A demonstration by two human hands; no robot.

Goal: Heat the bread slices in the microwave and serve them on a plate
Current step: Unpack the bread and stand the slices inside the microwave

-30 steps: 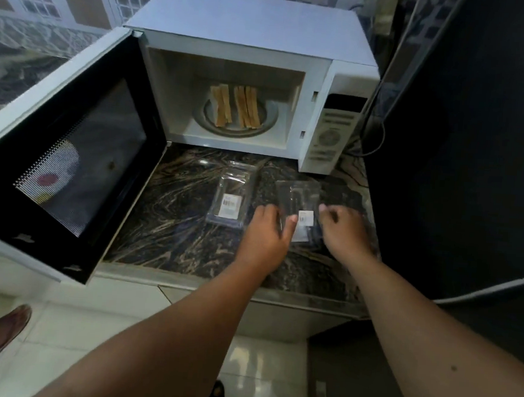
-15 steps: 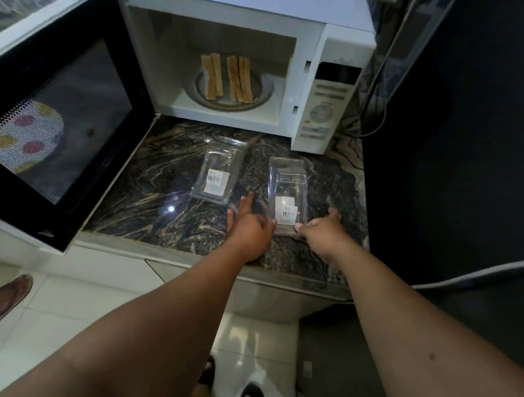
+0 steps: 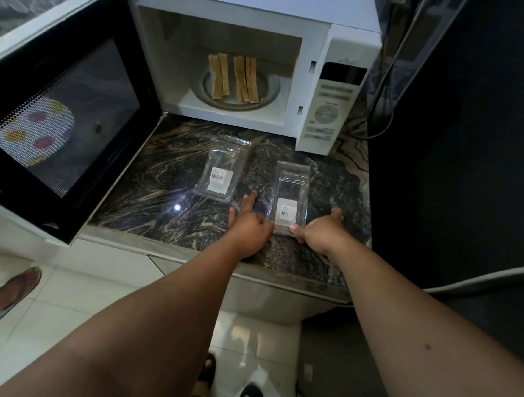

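Several toasted bread slices point(image 3: 233, 78) stand on edge on the glass turntable point(image 3: 270, 89) inside the open white microwave point(image 3: 309, 31). Two clear plastic trays with white labels lie flat on the dark marble counter point(image 3: 168, 188): the left tray point(image 3: 222, 169) and the right tray point(image 3: 290, 197). My left hand point(image 3: 248, 223) rests on the counter at the right tray's near left corner, its fingers stretched out between the two trays. My right hand point(image 3: 320, 230) holds the right tray's near right corner, with the thumb on the near edge.
The microwave door point(image 3: 56, 112) swings wide to the left, out past the counter's edge. A black appliance wall point(image 3: 462, 150) closes off the right side, with cables point(image 3: 384, 120) behind the microwave. Another person's sandalled foot point(image 3: 6, 292) stands on the white floor tiles at the left.
Both hands have drawn back from the middle of the right tray to its near end, and the tray now lies straight on the counter. The left tray has not moved.
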